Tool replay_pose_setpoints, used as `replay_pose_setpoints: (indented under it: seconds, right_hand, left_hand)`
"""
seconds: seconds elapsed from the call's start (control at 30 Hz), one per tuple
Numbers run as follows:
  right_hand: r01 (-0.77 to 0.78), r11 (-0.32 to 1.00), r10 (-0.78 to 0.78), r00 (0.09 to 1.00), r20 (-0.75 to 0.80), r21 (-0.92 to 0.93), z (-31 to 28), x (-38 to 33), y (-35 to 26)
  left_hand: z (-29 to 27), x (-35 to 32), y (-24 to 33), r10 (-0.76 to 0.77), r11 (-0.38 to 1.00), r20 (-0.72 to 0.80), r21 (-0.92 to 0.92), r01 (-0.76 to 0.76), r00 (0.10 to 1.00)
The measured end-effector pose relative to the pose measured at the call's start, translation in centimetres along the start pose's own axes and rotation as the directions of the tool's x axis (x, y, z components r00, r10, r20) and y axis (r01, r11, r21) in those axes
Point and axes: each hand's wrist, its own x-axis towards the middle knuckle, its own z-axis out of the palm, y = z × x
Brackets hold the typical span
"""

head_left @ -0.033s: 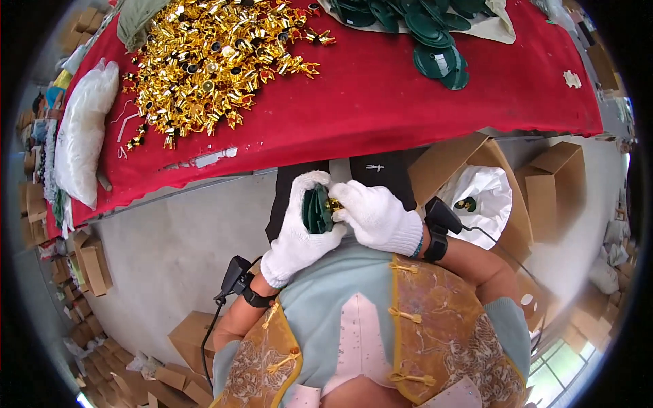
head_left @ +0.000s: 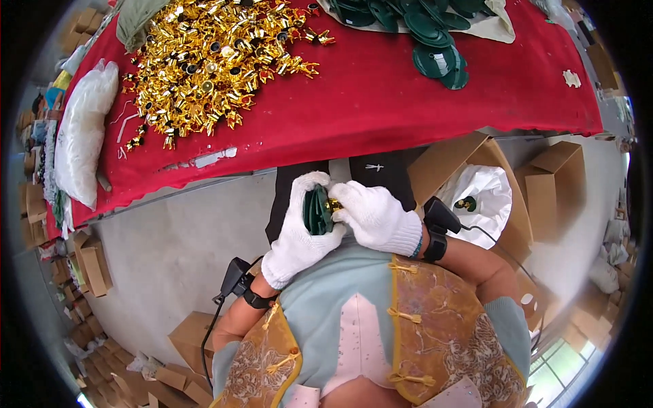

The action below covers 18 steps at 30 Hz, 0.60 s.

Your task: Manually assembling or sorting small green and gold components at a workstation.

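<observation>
Gripping a dark green disc point(head_left: 315, 211) in front of the chest, the gloved left hand point(head_left: 299, 231) curls around it. The gloved right hand point(head_left: 371, 216) pinches a small gold piece point(head_left: 335, 204) against it, below the red counter point(head_left: 381, 102) edge.

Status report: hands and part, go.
Left hand grips green disc. Right hand pinches gold piece against it. Nothing in the way.

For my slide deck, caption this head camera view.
White-gloved left hand holds dark green discs while right hand fits a gold piece.
</observation>
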Motion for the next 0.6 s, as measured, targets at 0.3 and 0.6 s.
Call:
replay_pose_setpoints:
  seconds: [0.3, 0.6]
  right_hand:
    - [-0.636, 0.557, 0.537, 0.766, 0.352, 0.534, -0.8, -0.1, 0.0]
    - [-0.144, 0.935, 0.037, 0.949, -0.313, -0.325, -3.0, -7.5, 2.7]
  left_hand:
    - [1.4, 1.0, -0.1, 0.243, 0.855, 0.128, 0.44, -0.274, 0.962]
    - [1.9, 4.3, -0.3, -0.137, 0.966, 0.317, -0.166, 0.197, 0.938]
